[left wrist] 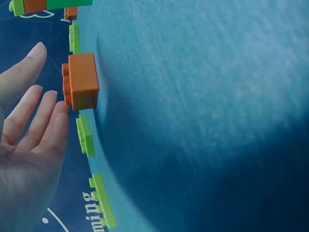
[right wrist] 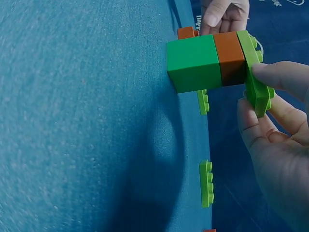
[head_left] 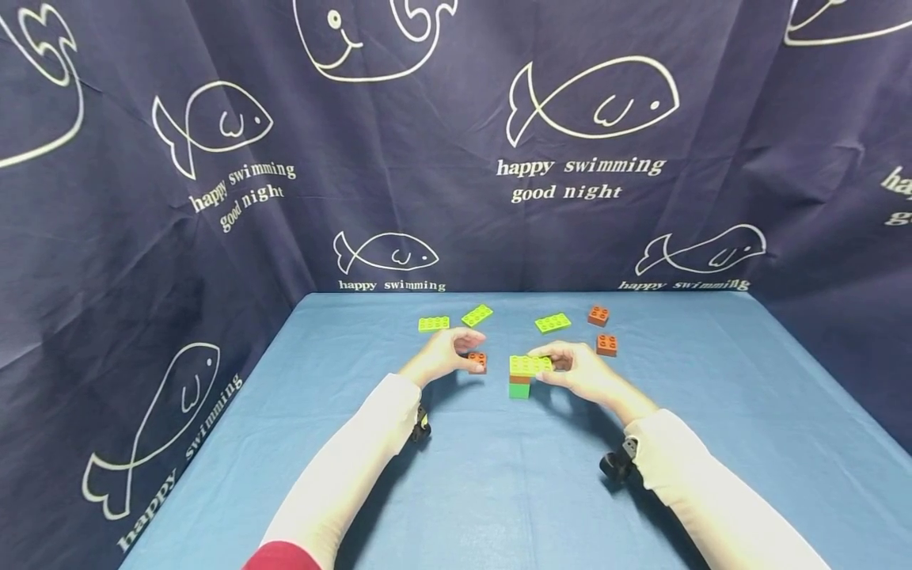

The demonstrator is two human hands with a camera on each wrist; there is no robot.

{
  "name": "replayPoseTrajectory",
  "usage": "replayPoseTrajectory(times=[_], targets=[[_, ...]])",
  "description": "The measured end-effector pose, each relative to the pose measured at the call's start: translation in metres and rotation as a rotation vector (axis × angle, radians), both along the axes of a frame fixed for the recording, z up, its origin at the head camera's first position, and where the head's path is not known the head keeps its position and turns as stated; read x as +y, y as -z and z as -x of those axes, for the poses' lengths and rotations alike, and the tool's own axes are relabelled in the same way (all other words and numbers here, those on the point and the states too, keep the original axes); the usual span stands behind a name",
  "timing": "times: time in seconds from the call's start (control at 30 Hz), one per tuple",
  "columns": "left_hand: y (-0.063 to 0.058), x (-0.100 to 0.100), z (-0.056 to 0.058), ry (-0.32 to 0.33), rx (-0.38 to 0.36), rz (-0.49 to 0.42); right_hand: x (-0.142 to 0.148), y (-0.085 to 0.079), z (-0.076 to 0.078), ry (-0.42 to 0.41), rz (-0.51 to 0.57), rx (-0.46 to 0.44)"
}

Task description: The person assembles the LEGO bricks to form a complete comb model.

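Observation:
A small stack stands in the middle of the table: a green block (head_left: 519, 390) at the bottom, an orange brick (right wrist: 230, 58) on it, and a lime-green plate (head_left: 530, 365) across the top, overhanging to the right. My right hand (head_left: 586, 370) pinches the overhanging end of that plate between thumb and fingers. To the left of the stack, another orange brick (left wrist: 84, 81) sits studs up on the table. My left hand (head_left: 443, 356) hovers around this brick, thumb and fingers spread apart; in the left wrist view a gap shows between the thumb and the brick.
Farther back lie three lime-green plates, a left one (head_left: 434, 324), a tilted one (head_left: 476, 315) and a right one (head_left: 552, 322). Two orange bricks, one behind (head_left: 598, 316) and one nearer (head_left: 607, 344), sit at the right. A dark fish-print curtain (head_left: 470, 198) borders the blue table (head_left: 484, 491).

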State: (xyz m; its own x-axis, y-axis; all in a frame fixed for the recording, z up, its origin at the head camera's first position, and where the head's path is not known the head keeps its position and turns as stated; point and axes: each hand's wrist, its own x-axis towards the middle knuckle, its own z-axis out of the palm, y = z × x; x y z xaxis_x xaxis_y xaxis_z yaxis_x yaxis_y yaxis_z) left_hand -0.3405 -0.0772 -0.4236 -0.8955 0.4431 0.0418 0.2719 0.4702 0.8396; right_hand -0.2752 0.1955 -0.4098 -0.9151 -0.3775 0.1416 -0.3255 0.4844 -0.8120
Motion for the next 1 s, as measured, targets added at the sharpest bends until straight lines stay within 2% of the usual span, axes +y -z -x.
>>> replayPoseTrajectory(times=[0.17, 0.33, 0.5, 0.67, 1.0], targets=[[0.0047, -0.001, 0.0027, -0.012, -0.008, -0.014, 0.0005, 0.0019, 0.0002, 0.001, 0.017, 0.007], [0.0093, -0.0023, 0.0037, -0.025, 0.028, -0.001, 0.001, 0.0025, 0.0011, -0.011, 0.034, 0.006], [0.0101, -0.0012, 0.0027, -0.056, 0.044, 0.051, 0.0009, 0.0015, 0.001, -0.028, 0.044, 0.011], [0.0107, 0.0005, 0.0029, -0.092, 0.026, 0.113, 0.0, 0.0005, 0.0001, -0.026, 0.047, -0.001], [0.0102, 0.0012, 0.0042, -0.114, 0.036, 0.151, -0.0004, -0.0011, 0.0003, -0.025, 0.051, -0.033]])
